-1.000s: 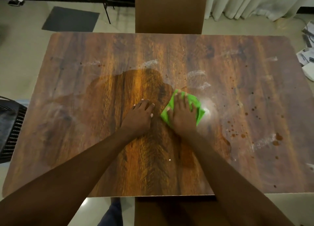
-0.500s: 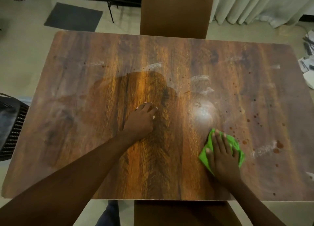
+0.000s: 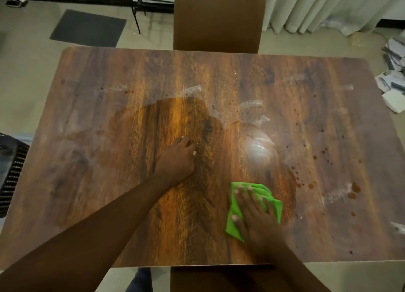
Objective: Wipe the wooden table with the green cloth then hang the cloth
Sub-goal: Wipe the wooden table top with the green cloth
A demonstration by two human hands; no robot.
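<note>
Head view: right hand point(image 3: 257, 220) flat on crumpled green cloth point(image 3: 233, 230), left hand point(image 3: 175, 160) seemingly relaxed.

**Camera setup: single head view**

Head-worn wide-angle, above and behind the right hand point(image 3: 258, 223) pressing the green cloth point(image 3: 233, 223), near it, pitched steeply down and forward. Wooden table point(image 3: 109, 182) spans the frame; chair point(image 3: 219, 17) lies beyond the grip.

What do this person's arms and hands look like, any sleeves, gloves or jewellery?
Both are bare. The left hand and right hand wear no gloves, and no ring, watch or bracelet shows. The left forearm and right forearm are uncovered up to the picture's edge, so no sleeve is visible. The nails look short.
</note>
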